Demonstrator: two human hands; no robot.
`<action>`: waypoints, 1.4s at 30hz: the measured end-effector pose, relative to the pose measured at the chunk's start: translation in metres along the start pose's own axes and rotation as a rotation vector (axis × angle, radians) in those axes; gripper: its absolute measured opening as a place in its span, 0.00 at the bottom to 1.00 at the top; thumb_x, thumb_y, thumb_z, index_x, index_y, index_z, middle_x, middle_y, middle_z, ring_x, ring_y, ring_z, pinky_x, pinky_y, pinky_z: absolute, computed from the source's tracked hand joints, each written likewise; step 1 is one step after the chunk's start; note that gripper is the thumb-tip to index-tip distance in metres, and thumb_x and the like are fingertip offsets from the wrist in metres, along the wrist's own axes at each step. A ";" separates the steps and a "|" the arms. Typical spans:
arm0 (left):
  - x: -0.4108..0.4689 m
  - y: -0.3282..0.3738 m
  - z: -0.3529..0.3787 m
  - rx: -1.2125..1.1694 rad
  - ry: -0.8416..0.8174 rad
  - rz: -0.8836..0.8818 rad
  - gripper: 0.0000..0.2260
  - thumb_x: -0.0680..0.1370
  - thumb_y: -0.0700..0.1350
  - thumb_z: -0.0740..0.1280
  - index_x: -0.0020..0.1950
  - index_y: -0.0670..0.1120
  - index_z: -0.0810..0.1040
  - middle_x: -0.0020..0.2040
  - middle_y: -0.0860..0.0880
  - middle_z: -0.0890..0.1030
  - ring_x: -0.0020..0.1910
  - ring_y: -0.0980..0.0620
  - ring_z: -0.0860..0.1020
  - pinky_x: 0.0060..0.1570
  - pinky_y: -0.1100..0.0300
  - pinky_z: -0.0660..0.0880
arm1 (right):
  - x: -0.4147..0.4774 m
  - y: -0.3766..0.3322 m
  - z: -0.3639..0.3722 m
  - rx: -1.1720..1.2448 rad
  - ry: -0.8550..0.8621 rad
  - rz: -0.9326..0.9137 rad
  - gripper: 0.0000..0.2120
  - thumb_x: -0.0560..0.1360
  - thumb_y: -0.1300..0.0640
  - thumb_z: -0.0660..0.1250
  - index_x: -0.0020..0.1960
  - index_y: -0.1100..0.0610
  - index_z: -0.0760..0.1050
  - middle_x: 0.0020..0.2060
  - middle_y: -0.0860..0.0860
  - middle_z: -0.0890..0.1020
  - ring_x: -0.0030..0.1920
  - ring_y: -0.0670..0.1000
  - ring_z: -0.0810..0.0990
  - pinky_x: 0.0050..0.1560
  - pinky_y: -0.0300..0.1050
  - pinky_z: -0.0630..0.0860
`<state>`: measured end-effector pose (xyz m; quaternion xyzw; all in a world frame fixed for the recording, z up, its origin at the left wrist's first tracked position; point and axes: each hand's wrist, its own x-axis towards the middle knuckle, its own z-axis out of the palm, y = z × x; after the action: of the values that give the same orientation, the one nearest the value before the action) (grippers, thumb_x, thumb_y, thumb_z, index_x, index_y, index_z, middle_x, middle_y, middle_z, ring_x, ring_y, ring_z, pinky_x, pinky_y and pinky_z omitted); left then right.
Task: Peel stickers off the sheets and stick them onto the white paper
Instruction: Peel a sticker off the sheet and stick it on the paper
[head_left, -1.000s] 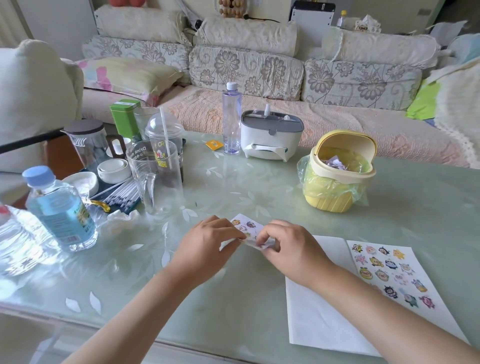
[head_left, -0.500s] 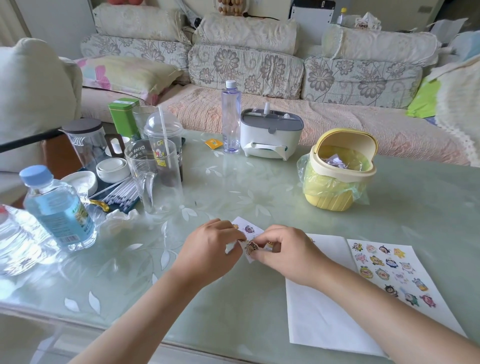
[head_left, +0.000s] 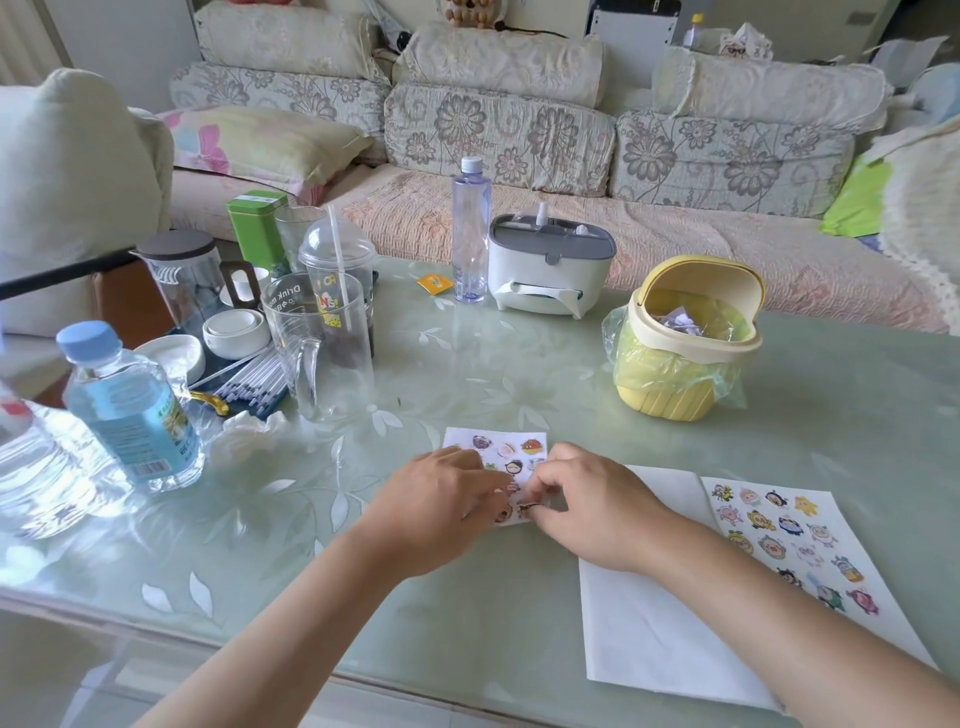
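Small sticker sheet (head_left: 497, 451): lies flat on the glass table (head_left: 519, 597), just left of the white paper, its near half under the two hands.

Left hand (head_left: 441, 501): its fingers rest on the sheet's left part and press it to the table; they are blurred, so they seem laid flat rather than curled round anything.

Right hand (head_left: 589, 506): thumb and forefinger are pinched tight on a sticker (head_left: 525, 508) at the sheet's near right corner.

White paper (head_left: 654, 629): flat at the table's near right, partly under the right forearm.

Large sticker sheet (head_left: 789, 540): lies along the white paper's right side, with rows of cartoon stickers on it.

Yellow bin (head_left: 680, 384): lid tipped up, lined with a thin plastic bag, with crumpled paper scraps inside.

White and grey dispenser box (head_left: 550, 275): far side of the table, its contents hidden.

Tall clear bottle (head_left: 470, 228): capped, upright, and appears nearly empty.

Blue-capped bottle (head_left: 130, 410): at the left, holding clear liquid most of the way up.

Clear jug (head_left: 322, 348): upright, holding nothing visible.

Domed cup (head_left: 337, 265): behind the jug, with a straw through its lid and a dark drink low inside.

Green tin (head_left: 257, 228): closed, behind the cups.
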<state>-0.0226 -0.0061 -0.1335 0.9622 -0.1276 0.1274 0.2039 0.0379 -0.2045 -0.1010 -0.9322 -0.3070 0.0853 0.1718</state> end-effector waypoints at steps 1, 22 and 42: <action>0.001 0.001 0.002 0.035 -0.006 -0.001 0.15 0.79 0.55 0.58 0.56 0.56 0.83 0.40 0.54 0.76 0.41 0.52 0.70 0.43 0.55 0.73 | 0.000 -0.001 0.000 0.005 -0.020 0.003 0.02 0.75 0.49 0.66 0.44 0.43 0.77 0.46 0.42 0.75 0.46 0.43 0.75 0.50 0.46 0.74; 0.000 0.000 0.014 0.067 -0.180 -0.031 0.20 0.78 0.50 0.53 0.69 0.63 0.71 0.62 0.56 0.71 0.62 0.50 0.68 0.61 0.51 0.69 | -0.002 0.005 -0.012 0.249 -0.060 0.035 0.04 0.74 0.47 0.73 0.43 0.47 0.82 0.38 0.39 0.81 0.31 0.35 0.73 0.32 0.30 0.65; 0.005 0.005 0.020 0.169 -0.171 -0.083 0.24 0.76 0.59 0.44 0.66 0.64 0.71 0.63 0.56 0.69 0.63 0.50 0.67 0.59 0.57 0.64 | -0.011 0.021 -0.008 -0.009 0.050 -0.276 0.09 0.72 0.57 0.70 0.43 0.44 0.85 0.45 0.36 0.82 0.37 0.33 0.75 0.38 0.27 0.65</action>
<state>-0.0158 -0.0204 -0.1477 0.9878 -0.0935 0.0465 0.1157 0.0428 -0.2297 -0.1005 -0.8838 -0.4281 0.0363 0.1854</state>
